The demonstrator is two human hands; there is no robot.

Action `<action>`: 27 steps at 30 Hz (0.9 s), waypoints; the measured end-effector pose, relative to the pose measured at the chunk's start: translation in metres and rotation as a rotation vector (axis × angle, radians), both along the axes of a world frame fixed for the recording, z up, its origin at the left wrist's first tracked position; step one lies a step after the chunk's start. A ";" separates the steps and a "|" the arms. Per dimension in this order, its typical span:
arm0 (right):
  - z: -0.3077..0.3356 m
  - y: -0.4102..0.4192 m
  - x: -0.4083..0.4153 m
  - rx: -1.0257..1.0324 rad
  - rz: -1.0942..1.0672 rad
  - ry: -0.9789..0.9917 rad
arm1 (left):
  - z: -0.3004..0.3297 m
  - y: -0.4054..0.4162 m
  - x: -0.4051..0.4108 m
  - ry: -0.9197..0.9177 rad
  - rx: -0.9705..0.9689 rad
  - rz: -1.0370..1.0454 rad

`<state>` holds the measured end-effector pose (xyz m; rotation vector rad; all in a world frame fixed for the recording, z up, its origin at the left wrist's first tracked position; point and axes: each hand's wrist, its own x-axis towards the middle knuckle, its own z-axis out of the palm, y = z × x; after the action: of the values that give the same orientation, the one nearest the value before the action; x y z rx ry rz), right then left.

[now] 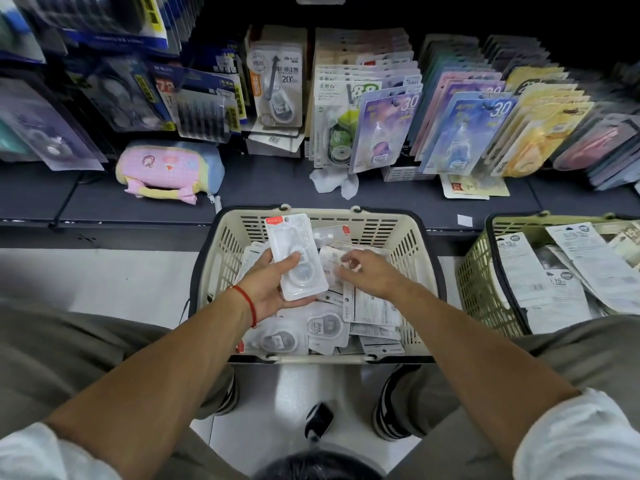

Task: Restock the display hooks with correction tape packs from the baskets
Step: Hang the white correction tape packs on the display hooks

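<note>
A cream plastic basket (pixel 412 237) sits on the floor in front of me, filled with several correction tape packs (pixel 322 327). My left hand (pixel 270 285) grips one white blister pack (pixel 294 254) with a red corner label, held upright over the basket. My right hand (pixel 367 271) hovers just to its right over the pile, fingers loosely curled, fingertips near a pack; whether it pinches anything is unclear. Rows of hanging correction tape packs (pixel 384 129) fill the display hooks behind the basket.
A second, greenish basket (pixel 481 282) of flat packs stands at the right. A pink and blue plush pouch (pixel 166 168) and crumpled white paper (pixel 332 183) lie on the dark shelf (pixel 263 188). My knees flank the cream basket.
</note>
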<state>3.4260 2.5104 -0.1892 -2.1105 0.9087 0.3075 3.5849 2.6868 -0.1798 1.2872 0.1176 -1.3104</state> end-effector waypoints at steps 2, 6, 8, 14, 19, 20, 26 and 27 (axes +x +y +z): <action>-0.018 0.002 -0.022 -0.249 0.208 0.336 | -0.002 0.004 0.004 -0.027 0.053 0.009; -0.046 0.023 -0.044 -0.475 0.433 0.485 | -0.001 0.004 0.010 -0.050 0.086 -0.001; -0.043 0.017 -0.040 -0.358 0.376 0.383 | 0.001 0.002 0.012 -0.084 0.106 -0.019; 0.023 -0.033 -0.013 0.112 -0.229 -0.176 | 0.000 0.000 0.011 -0.143 0.155 -0.022; 0.046 -0.012 0.016 0.693 -0.346 -0.464 | 0.008 -0.009 -0.002 -0.035 0.049 -0.098; 0.041 -0.003 0.024 0.637 -0.345 -0.445 | 0.010 -0.010 -0.003 -0.006 0.008 -0.120; -0.008 0.004 0.030 0.084 -0.344 -0.260 | 0.003 -0.001 0.005 -0.102 0.081 -0.051; -0.019 -0.005 0.020 -0.083 -0.229 -0.067 | 0.000 0.003 0.008 -0.092 0.101 -0.028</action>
<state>3.4462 2.5053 -0.2083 -2.0533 1.1281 0.0818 3.5931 2.6902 -0.1799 1.4375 0.1034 -1.2800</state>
